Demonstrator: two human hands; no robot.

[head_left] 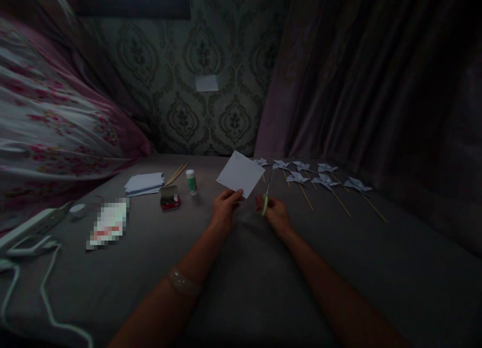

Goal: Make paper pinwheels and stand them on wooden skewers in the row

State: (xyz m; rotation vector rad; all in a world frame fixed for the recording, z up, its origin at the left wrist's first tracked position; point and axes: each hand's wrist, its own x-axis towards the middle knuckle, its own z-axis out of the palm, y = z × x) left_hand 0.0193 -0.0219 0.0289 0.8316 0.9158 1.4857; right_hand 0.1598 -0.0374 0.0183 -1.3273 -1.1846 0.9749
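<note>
Pinched at its lower corner, a square sheet of white paper (pixel 241 173) is held up by my left hand (pixel 225 207). My right hand (pixel 276 215) has its fingers in the green handles of a pair of scissors (pixel 265 203), whose blades point up and away, just right of the paper. The scissors and the sheet look apart. Behind and to the right lie several white paper pinwheels (pixel 324 181) on thin wooden sticks.
Left of my hands stand a glue bottle (pixel 191 182) and an open small red box (pixel 170 198). Farther left are a paper stack (pixel 144 184), wooden sticks (pixel 176 174), a blurred packet (pixel 109 223), a round white lid (pixel 78 210) and a power strip (pixel 32 227) with cables.
</note>
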